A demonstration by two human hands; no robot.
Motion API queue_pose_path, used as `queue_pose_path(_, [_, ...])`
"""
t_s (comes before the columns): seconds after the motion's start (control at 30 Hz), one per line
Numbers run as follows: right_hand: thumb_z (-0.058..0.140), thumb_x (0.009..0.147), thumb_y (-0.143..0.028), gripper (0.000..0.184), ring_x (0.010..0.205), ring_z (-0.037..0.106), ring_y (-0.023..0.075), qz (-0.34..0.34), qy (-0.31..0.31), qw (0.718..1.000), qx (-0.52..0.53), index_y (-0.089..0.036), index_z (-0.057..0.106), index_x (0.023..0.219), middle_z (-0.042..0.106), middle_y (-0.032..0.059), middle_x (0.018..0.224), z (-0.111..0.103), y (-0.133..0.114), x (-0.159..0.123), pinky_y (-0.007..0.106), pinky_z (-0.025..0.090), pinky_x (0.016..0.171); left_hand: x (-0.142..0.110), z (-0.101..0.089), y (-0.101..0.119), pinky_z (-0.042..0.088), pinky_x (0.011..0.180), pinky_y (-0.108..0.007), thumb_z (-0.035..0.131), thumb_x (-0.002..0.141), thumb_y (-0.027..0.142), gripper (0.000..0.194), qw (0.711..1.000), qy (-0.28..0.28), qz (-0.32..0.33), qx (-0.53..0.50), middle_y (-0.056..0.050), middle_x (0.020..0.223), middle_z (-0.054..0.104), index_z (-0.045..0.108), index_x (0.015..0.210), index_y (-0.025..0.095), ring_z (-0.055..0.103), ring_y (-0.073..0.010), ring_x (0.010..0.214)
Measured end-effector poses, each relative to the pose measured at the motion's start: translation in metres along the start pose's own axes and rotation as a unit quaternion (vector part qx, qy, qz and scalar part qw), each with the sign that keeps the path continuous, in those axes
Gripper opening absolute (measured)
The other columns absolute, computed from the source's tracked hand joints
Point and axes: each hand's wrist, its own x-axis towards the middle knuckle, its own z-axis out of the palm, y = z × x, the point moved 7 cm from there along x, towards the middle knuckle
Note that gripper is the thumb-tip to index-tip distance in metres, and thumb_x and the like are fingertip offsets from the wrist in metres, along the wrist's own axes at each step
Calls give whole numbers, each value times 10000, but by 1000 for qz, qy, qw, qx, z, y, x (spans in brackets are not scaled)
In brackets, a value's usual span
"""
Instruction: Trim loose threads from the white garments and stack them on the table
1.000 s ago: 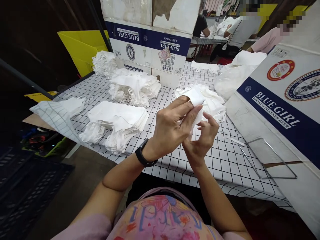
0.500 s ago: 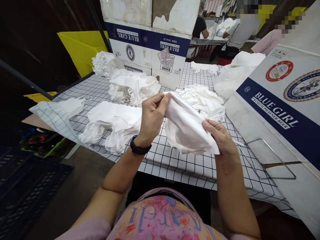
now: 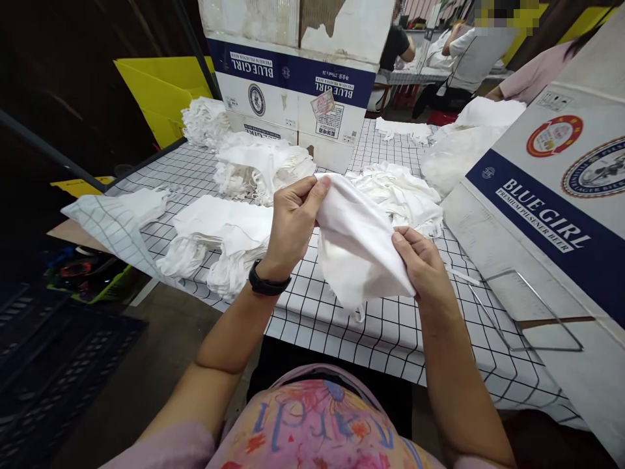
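Observation:
A white fabric piece (image 3: 361, 241) is stretched between my two hands above the table's near edge, with a small loop hanging from its lower side. My left hand (image 3: 295, 218) pinches the upper left end between thumb and fingers. Lower and to the right, my right hand (image 3: 422, 260) is closed on the other end. Just behind the held fabric lies a loose heap of similar white pieces (image 3: 398, 192). To the left of my left hand is a neat stack of white fabric pieces (image 3: 219, 221) with straps hanging down.
A checked cloth covers the table (image 3: 342, 332). An upside-down white and blue carton (image 3: 288, 98) stands behind more white stacks (image 3: 263, 159). Another carton (image 3: 551, 208) leans at the right beside a bent wire frame (image 3: 532, 348). People (image 3: 481, 55) sit at the back.
The fabric's lower part has dropped and opened out, and a small loop now shows. Both hands have shifted slightly left, still holding the fabric.

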Motion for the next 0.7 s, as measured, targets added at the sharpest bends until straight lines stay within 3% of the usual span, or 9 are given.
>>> queue_pose_path(0.13, [785, 836, -572, 378, 476, 393, 88, 11, -57, 997, -56, -205, 728, 769, 539, -13, 601, -6, 14, 2, 226, 277, 384, 7, -12, -5, 403, 479, -201, 762, 881, 524, 507, 999, 25, 0, -20, 40, 611, 392, 483, 617, 193, 427, -83, 555])
queue_pose_path(0.2, [830, 793, -553, 360, 452, 354, 79, 17, -52, 997, -53, -203, 746, 779, 495, -28, 553, -16, 23, 5, 227, 236, 379, 11, -18, -6, 410, 490, -201, 783, 863, 517, 495, 999, 34, 4, -28, 39, 614, 416, 501, 617, 192, 454, -84, 567])
queue_pose_path(0.33, [851, 776, -511, 329, 499, 417, 91, -27, 26, 997, -64, -201, 744, 756, 517, -21, 565, -39, 26, 14, 231, 321, 435, 10, -15, -16, 404, 466, -202, 775, 860, 522, 393, 998, -2, -47, -45, 44, 629, 490, 616, 707, 197, 478, -76, 533])
queue_pose_path(0.47, [827, 800, -521, 343, 534, 454, 108, -57, 47, 988, -138, -188, 747, 784, 535, -15, 573, -41, 22, 16, 239, 367, 472, 3, 4, -24, 426, 467, -203, 770, 866, 503, 321, 991, -79, -91, -53, 16, 696, 608, 702, 844, 190, 546, -84, 554])
queue_pose_path(0.53, [802, 826, -542, 362, 522, 460, 112, -41, 6, 987, -153, -185, 746, 814, 545, -13, 581, -36, 23, 14, 242, 370, 459, 1, 11, -25, 462, 505, -207, 818, 828, 462, 299, 987, -108, -96, -67, 6, 724, 644, 712, 860, 184, 581, -93, 597])
queue_pose_path(0.6, [775, 858, -549, 366, 532, 515, 124, -11, -90, 982, -164, -185, 743, 825, 589, 1, 608, -24, 28, 8, 254, 430, 486, 3, 13, -23, 504, 573, -212, 865, 782, 408, 286, 985, -120, -91, -83, 5, 739, 664, 719, 864, 177, 607, -99, 646])
queue_pose_path(0.67, [745, 893, -541, 365, 604, 606, 157, 7, -197, 960, -199, -188, 748, 800, 657, 31, 662, -13, 33, 0, 285, 514, 579, 5, 13, -17, 530, 649, -219, 864, 786, 375, 261, 983, -132, -86, -90, -1, 775, 689, 731, 875, 169, 636, -105, 703])
queue_pose_path(0.7, [734, 906, -537, 364, 669, 648, 179, 4, -216, 952, -219, -192, 756, 791, 692, 48, 705, -11, 33, -2, 305, 547, 643, 6, 14, -13, 535, 679, -222, 844, 810, 372, 242, 982, -148, -83, -88, -8, 802, 702, 739, 880, 166, 649, -108, 732])
